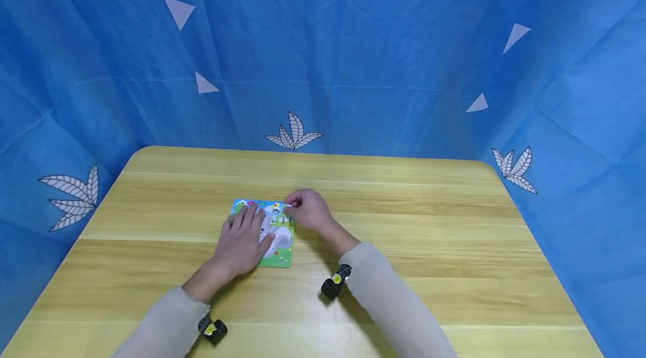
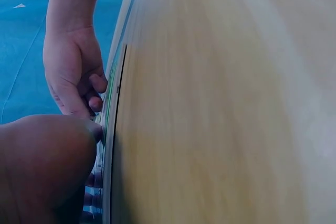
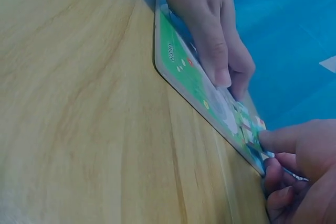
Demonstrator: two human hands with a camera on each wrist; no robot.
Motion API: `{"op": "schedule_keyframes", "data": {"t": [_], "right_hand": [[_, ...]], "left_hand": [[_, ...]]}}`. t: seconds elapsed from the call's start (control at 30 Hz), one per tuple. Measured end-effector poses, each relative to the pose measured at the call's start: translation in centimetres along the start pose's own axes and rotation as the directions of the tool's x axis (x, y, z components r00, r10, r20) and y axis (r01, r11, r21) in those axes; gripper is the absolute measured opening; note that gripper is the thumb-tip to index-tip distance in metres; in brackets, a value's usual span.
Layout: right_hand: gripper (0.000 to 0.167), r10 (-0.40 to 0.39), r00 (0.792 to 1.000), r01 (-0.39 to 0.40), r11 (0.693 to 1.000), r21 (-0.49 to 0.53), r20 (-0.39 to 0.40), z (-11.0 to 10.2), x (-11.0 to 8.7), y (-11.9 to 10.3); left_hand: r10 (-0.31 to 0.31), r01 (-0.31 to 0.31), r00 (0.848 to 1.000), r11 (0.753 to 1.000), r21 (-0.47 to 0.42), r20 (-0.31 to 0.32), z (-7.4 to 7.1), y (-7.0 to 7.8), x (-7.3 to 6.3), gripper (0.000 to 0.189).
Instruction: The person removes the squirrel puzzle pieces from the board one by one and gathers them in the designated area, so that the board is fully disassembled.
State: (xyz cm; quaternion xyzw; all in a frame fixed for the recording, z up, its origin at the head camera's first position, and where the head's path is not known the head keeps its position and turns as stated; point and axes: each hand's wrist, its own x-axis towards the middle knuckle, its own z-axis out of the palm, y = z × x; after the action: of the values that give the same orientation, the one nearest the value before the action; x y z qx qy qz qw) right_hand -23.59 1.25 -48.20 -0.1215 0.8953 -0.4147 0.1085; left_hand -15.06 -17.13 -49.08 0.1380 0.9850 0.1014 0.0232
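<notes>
A flat picture puzzle (image 1: 282, 257) with a blue and green scene and a grey animal lies on the table, left of the middle. My left hand (image 1: 244, 243) rests on its left part with the fingers spread, covering much of the picture. At the far right corner my right hand (image 1: 310, 210) pinches a small puzzle piece (image 3: 266, 154) between thumb and fingertips. The fingers hide most of that piece. In the right wrist view, seams run across the puzzle near the right thumb (image 3: 278, 139). The left wrist view shows the puzzle edge-on (image 2: 108, 156).
The wooden table (image 1: 429, 223) stretches around the puzzle. A blue curtain (image 1: 353, 55) with white leaves and triangles hangs behind and at both sides. Small black cameras (image 1: 331, 288) are strapped to both wrists, over pale sleeves (image 1: 398, 304).
</notes>
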Motion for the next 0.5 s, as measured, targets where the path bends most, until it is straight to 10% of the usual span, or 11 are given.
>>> {"op": "schedule_keyframes", "data": {"t": [0.5], "right_hand": [[0.011,-0.029,0.999,0.024,0.971,0.238,0.018,-0.82,-0.02,0.6]], "left_hand": [[-0.016,0.016,1.0,1.0,-0.005,-0.011,-0.01,-0.07,0.04,0.067]]}}
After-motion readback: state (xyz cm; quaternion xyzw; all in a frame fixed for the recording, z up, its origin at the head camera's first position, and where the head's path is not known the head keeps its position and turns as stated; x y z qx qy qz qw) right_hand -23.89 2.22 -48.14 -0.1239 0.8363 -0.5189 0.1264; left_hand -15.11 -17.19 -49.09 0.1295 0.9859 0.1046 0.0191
